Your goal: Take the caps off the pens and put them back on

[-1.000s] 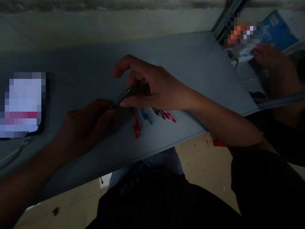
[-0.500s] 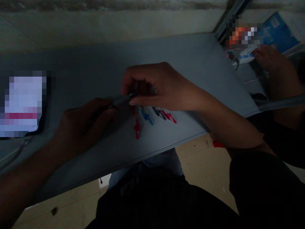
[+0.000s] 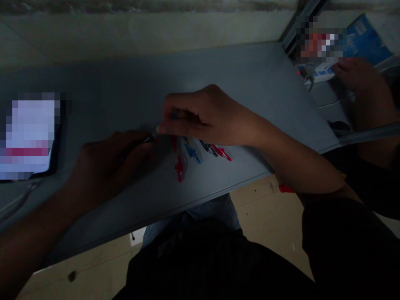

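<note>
Two hands at a gray tabletop, viewed from above by the wearer of the camera. The left hand is closed, its fingers curled around a small dark rod. Only a short tip of the rod projects from the grip, and its exact kind cannot be told. The right hand sits over the table with its fingers bent, the fingertips just beside that tip. A blue speck shows among these fingers; whether this hand grasps anything cannot be told.

Directly below the right hand, small clips lie flat on the tabletop close together: a red clip nearest the front edge, a blue clip beside it, and a black clip and another red clip to the right. At far left on the table lies a blurred flat device in a dark case. At upper right, another person's hand is just beside a white box, with a blue booklet beyond. Below the table edge are a red object, beige floor tiles, and the wearer's dark shirt and blue trousers.
</note>
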`<move>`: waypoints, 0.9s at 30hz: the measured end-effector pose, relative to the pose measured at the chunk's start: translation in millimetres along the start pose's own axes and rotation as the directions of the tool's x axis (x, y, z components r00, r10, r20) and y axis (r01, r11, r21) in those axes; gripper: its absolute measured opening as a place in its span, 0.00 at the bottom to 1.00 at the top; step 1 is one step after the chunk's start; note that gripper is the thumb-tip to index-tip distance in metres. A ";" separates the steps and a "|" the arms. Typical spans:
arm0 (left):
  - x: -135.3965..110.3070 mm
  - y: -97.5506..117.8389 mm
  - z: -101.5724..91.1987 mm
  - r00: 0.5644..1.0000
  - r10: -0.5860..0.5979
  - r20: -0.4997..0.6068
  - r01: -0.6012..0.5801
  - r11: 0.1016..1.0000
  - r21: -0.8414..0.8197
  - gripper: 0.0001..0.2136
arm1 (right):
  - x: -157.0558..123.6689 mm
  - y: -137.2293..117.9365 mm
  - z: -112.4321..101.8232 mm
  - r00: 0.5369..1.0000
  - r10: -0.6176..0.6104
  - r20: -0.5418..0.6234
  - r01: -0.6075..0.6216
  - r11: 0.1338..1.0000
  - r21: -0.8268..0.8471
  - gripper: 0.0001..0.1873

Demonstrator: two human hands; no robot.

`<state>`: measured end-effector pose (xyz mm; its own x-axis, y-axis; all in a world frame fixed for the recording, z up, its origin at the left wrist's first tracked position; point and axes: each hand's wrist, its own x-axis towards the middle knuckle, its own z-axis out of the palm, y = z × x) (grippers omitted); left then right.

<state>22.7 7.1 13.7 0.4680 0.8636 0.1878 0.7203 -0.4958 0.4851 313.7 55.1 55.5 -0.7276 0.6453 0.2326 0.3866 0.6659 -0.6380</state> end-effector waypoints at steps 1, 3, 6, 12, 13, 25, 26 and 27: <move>-0.4 -1.2 -0.1 1.000 0.006 -0.002 -0.006 1.000 0.000 0.20 | 0.6 1.4 -0.2 0.999 -0.034 0.013 0.034 0.999 0.002 0.18; -2.7 -5.1 -0.3 1.000 0.020 -0.006 -0.019 1.000 0.019 0.22 | 2.5 2.5 0.0 0.997 -0.057 0.045 0.058 0.998 -0.025 0.15; -8.1 -10.7 -0.3 0.998 0.048 -0.051 -0.042 0.992 0.121 0.26 | 5.2 -1.0 2.5 0.998 0.015 0.059 -0.013 0.999 -0.036 0.24; -11.9 -4.6 -0.2 0.989 0.074 -0.125 -0.048 0.979 0.200 0.23 | 3.3 -7.9 3.6 0.994 0.090 0.066 -0.097 0.989 0.109 0.31; -11.1 -2.8 -0.3 0.993 0.065 -0.102 -0.047 0.984 0.170 0.24 | 3.0 -7.2 2.3 0.995 0.087 0.056 -0.091 0.993 0.078 0.30; -13.9 -7.7 0.9 0.993 0.059 -0.100 -0.048 0.992 0.116 0.20 | 5.2 -9.1 4.4 0.998 0.069 -0.006 -0.068 0.992 0.103 0.26; -13.7 -6.3 0.5 0.994 0.071 -0.089 -0.061 0.992 0.106 0.19 | 5.0 -9.2 5.0 0.996 0.082 -0.034 -0.076 0.985 0.156 0.26; -13.3 -4.9 0.1 0.992 0.104 -0.074 -0.098 0.992 0.082 0.19 | 5.0 -9.0 5.5 0.992 0.101 -0.069 -0.084 0.972 0.218 0.27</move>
<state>13.0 -2.0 8.7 0.5014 0.8117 0.2997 0.7108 -0.5839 0.3923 303.5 50.3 58.4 -0.6438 0.7338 0.2170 0.3138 0.5117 -0.7998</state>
